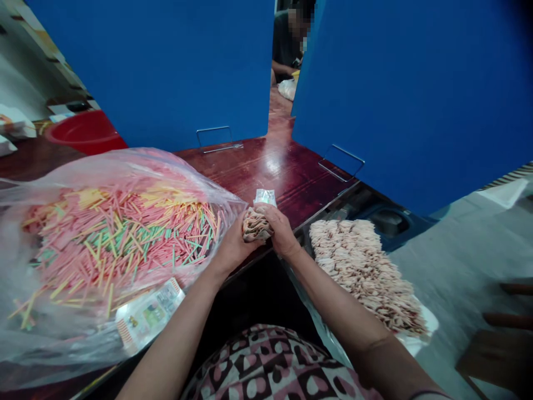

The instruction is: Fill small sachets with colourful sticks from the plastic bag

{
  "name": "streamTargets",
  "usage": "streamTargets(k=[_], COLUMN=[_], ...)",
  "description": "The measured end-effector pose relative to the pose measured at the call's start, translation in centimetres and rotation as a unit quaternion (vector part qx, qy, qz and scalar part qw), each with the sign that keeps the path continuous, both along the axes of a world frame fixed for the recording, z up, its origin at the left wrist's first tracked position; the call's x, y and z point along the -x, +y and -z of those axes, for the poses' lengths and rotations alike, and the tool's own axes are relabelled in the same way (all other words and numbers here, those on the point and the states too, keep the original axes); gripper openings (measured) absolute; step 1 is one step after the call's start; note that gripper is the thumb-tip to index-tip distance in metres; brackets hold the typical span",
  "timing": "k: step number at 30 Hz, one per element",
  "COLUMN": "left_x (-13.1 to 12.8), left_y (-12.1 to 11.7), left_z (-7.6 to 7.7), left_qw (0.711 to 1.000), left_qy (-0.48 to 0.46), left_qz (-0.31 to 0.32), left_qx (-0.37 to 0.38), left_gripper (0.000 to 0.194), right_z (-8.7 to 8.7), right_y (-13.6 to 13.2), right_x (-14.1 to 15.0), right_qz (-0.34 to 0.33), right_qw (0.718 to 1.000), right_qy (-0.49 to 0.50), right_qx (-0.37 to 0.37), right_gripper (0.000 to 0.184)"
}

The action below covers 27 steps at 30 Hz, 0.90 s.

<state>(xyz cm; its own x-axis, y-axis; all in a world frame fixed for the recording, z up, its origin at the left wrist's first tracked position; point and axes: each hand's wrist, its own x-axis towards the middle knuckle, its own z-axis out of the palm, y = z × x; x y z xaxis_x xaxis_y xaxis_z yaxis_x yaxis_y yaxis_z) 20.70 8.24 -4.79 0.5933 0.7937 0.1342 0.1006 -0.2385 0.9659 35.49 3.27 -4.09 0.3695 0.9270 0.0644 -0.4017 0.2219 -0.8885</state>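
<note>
Near the table edge my left hand [233, 247] and my right hand [282, 229] are closed around a bundle of thin, wavy brownish layers [255, 225]. The bundle's ruffled end faces me, and its far part is hidden by my fingers. Just beyond my hands a small printed plastic packet [265, 196] shows; whether it touches the bundle I cannot tell. To the left lies a large clear plastic bag [166, 161] of thin pink, yellow and green sticks [145, 233]. A printed packet [150, 314] rests at the bag's front, beside my left forearm.
On my right, dense rows of similar wavy pieces [362, 266] stand on a white tray [431, 322]. Two blue partitions [175, 66] rise from the dark red table [250, 166] on wire feet. A red basin [85, 133] sits back left. Another person [285, 44] shows through the gap.
</note>
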Motion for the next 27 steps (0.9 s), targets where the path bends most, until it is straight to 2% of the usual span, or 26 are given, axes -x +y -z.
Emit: streamTargets(k=[4,10,13,15,17,19,21,23,25,27], left_x=[0.0,0.3,0.4,0.4,0.4,0.4,0.3,0.1,-0.1,-0.2], left_y=[0.0,-0.5,-0.6,-0.6,-0.4,-0.2,-0.1,0.1,0.3,0.5], left_z=[-0.1,0.0,0.4,0.9,1.5,1.8,2.0,1.8,1.5,1.2], left_qw=[0.999,0.999,0.998,0.996,0.991,0.985,0.983,0.988,0.996,1.0], left_qy=[-0.005,-0.003,0.019,0.027,0.025,0.024,0.026,0.026,0.016,-0.008], left_qz=[-0.023,-0.038,-0.054,-0.057,-0.051,-0.054,-0.072,-0.081,-0.056,-0.015], left_qx=[0.028,0.01,-0.027,-0.07,-0.124,-0.164,-0.165,-0.127,-0.07,-0.023], left_gripper=[0.068,0.064,0.064,0.064,0.062,0.061,0.071,0.089,0.103,0.105], right_z=[-0.8,-0.8,-0.9,-1.0,-1.1,-1.2,-1.3,-1.5,-1.7,-2.0], right_y=[0.0,0.5,1.3,1.7,1.8,1.6,1.4,1.3,1.4,1.5], right_x=[0.0,-0.5,-0.6,-0.7,-0.8,-0.7,-0.6,-0.5,-0.7,-1.1], right_qz=[-0.001,0.018,0.049,0.084,0.09,0.054,0.011,-0.022,-0.064,-0.091], right_qw=[0.999,0.998,0.996,0.993,0.993,0.997,0.998,0.997,0.994,0.989], right_qy=[0.039,0.038,0.067,0.083,0.071,0.027,-0.016,-0.036,-0.051,-0.1], right_qx=[0.004,0.043,0.031,0.014,0.015,0.04,0.063,0.07,0.071,0.062], right_gripper=[0.042,0.031,0.033,0.033,0.034,0.035,0.035,0.037,0.041,0.044])
